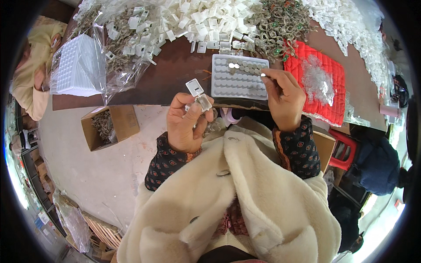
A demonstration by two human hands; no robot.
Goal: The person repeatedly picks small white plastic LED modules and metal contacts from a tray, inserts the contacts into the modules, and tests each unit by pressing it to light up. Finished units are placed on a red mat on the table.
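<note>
My left hand (184, 127) is raised near the table's front edge, with its fingers closed around a small white plastic case (194, 87) whose hinged flap stands open. To its right lies a white dimpled tray (218, 90) of round pockets. Rows of silver button cells (246, 68) fill part of the tray's far half. Over the tray's right side my right hand (286, 101) pinches one shiny button cell (263, 75) between thumb and fingertips. The palm sides of that hand are hidden.
White plastic cases (206, 22) are heaped at the back, beside coiled wires (285, 26). A red quilted cloth (337, 83) with clear small parts (316, 81) lies right. Stacked white trays (79, 65) stand left. A cardboard box (125, 122) is on the floor; a co-worker's sleeve (37, 103) shows far left.
</note>
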